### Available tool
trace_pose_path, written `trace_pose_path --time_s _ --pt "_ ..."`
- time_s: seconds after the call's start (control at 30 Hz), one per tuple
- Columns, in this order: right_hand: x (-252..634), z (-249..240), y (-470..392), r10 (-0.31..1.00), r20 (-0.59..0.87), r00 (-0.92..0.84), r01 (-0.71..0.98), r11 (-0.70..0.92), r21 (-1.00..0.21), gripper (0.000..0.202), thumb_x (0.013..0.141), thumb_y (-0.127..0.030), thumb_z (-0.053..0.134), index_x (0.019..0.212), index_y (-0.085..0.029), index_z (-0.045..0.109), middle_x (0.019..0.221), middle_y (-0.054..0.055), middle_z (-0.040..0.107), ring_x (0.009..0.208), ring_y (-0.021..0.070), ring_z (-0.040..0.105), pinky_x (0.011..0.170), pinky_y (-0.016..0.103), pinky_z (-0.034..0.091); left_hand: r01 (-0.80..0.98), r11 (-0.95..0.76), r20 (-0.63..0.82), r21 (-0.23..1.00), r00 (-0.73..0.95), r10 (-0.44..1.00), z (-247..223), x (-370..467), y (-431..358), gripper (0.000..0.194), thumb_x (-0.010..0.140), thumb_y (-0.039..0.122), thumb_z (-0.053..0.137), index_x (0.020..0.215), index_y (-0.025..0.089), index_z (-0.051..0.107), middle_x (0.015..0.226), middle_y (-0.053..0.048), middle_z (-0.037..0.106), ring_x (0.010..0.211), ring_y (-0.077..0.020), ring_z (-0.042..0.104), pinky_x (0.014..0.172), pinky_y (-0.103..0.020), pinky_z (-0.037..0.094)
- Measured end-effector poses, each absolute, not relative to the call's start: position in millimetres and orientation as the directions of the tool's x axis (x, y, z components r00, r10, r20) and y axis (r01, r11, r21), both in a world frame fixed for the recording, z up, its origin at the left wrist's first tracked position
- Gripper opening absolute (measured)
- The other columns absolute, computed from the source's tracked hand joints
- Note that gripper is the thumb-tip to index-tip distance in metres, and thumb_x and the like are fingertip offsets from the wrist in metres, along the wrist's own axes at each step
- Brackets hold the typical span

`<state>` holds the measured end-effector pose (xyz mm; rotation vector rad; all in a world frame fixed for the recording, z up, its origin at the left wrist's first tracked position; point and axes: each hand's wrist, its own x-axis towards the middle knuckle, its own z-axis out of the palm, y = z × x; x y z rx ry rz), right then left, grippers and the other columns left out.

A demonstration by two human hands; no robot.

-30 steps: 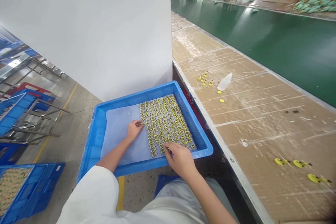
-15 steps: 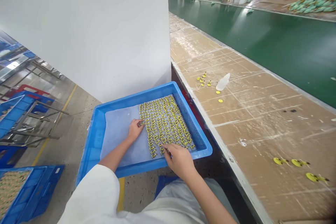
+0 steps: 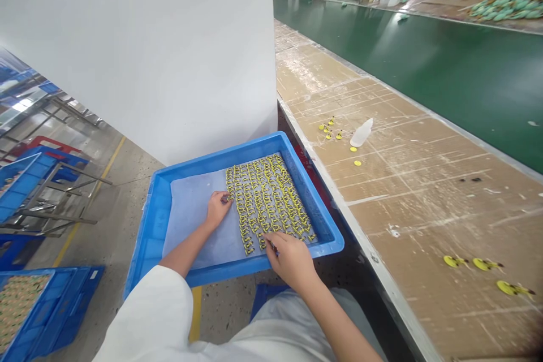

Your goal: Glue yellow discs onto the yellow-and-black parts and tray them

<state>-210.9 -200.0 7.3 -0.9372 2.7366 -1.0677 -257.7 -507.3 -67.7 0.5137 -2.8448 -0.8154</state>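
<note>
A blue plastic tray (image 3: 144,226) lies in front of me, lined with a pale sheet (image 3: 197,186). Rows of small yellow-and-black pieces (image 3: 267,192) cover the right part of the sheet. My left hand (image 3: 218,209) is at the left edge of these rows, thumb and fingers pinched around a small piece whose form is mostly hidden. Over the near end of the rows, my right hand (image 3: 291,257) has its fingers closed together at the pieces. What sits between those fingertips is too small and covered to make out.
On the brown worktable (image 3: 394,203) stand a white squeeze bottle (image 3: 362,133) and several loose yellow pieces (image 3: 487,264). Beyond runs a green belt (image 3: 403,62), with co-workers and a pile of mint-green pieces (image 3: 509,4) behind it. A white panel (image 3: 169,56) rises behind the tray; blue crates (image 3: 80,305) stand left.
Both hands stay at nearly the same spots over the rows. The whole view has shifted very slightly. Across the belt, a co-worker's hands have moved a little.
</note>
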Motion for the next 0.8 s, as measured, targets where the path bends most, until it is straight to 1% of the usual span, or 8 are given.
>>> trace_pose_path --time_s 0.27,0.43,0.53,0.6,0.67,0.7,0.77,0.8 --pt "-210 5 -199 -0.549 0.182 -0.816 -0.513 0.542 -0.666 0.025 0.093 -0.022 0.046 0.104 -0.024 0.068 0.097 0.004 0.074 0.086 0.0192 0.069 0.075 0.027 0.050 -0.297 0.776 0.049 0.557 -0.921 -0.388 -68 -256 -506 0.030 0.090 0.033 0.059 0.113 0.015 0.060 0.112 -0.009 0.063 0.093 -0.0200 0.063 0.080 -0.041 0.055" --pt "-214 4 -201 -0.533 0.215 -0.818 -0.512 0.504 -0.696 0.024 0.091 -0.019 0.048 0.102 -0.022 0.069 0.093 0.006 0.074 0.082 0.0200 0.069 0.074 0.028 0.051 -0.329 0.752 0.047 0.572 -0.902 -0.430 -60 -256 -500 0.028 0.090 0.033 0.060 0.110 0.014 0.061 0.110 -0.008 0.064 0.089 -0.0186 0.064 0.076 -0.039 0.055" --pt "-210 9 -202 -0.500 0.242 -0.831 -0.501 0.487 -0.715 0.023 0.088 -0.018 0.051 0.100 -0.023 0.069 0.089 0.004 0.074 0.080 0.0176 0.069 0.074 0.027 0.052 -0.338 0.736 0.064 0.587 -0.886 -0.458 -45 -255 -490 0.021 0.086 0.030 0.063 0.099 0.014 0.063 0.100 -0.006 0.066 0.083 -0.0176 0.064 0.075 -0.037 0.055" --pt "-205 18 -199 -0.465 0.269 -0.843 -0.495 0.479 -0.724 0.021 0.087 -0.020 0.054 0.100 -0.025 0.068 0.091 0.001 0.074 0.082 0.0139 0.069 0.076 0.023 0.053 -0.351 0.725 0.107 0.593 -0.858 -0.503 -33 -255 -484 0.016 0.075 0.026 0.065 0.087 0.017 0.062 0.088 -0.005 0.066 0.080 -0.0213 0.066 0.077 -0.039 0.054" --pt "-203 32 -186 -0.402 0.331 -0.854 -0.499 0.452 -0.739 0.019 0.087 -0.021 0.054 0.101 -0.025 0.067 0.092 0.000 0.075 0.084 0.0120 0.069 0.078 0.021 0.053 -0.362 0.715 0.149 0.598 -0.827 -0.543 -23 -259 -480 0.019 0.066 0.026 0.063 0.083 0.018 0.060 0.080 -0.003 0.064 0.078 -0.0252 0.065 0.077 -0.043 0.053" --pt "-203 40 -176 -0.348 0.390 -0.853 -0.513 0.415 -0.752 0.020 0.087 -0.020 0.053 0.101 -0.024 0.066 0.092 0.001 0.075 0.084 0.0124 0.069 0.077 0.022 0.054 -0.361 0.710 0.162 0.604 -0.817 -0.553 -18 -262 -477 0.021 0.064 0.026 0.062 0.083 0.019 0.059 0.076 -0.002 0.063 0.073 -0.0257 0.065 0.075 -0.044 0.053" --pt "-202 56 -143 -0.187 0.482 -0.856 -0.514 0.417 -0.750 0.022 0.086 -0.018 0.054 0.104 -0.023 0.065 0.094 0.002 0.075 0.084 0.0135 0.069 0.077 0.024 0.054 -0.325 0.707 0.157 0.628 -0.837 -0.525 -12 -268 -469 0.026 0.062 0.027 0.062 0.087 0.019 0.060 0.070 -0.001 0.064 0.061 -0.0234 0.064 0.065 -0.041 0.054" --pt "-201 63 -122 -0.079 0.501 -0.862 -0.475 0.471 -0.743 0.022 0.086 -0.018 0.054 0.104 -0.024 0.066 0.096 0.003 0.075 0.086 0.0141 0.069 0.079 0.025 0.054 -0.285 0.707 0.171 0.647 -0.849 -0.500 -8 -270 -462 0.027 0.063 0.028 0.063 0.088 0.020 0.061 0.069 0.000 0.064 0.058 -0.0220 0.063 0.060 -0.037 0.054"
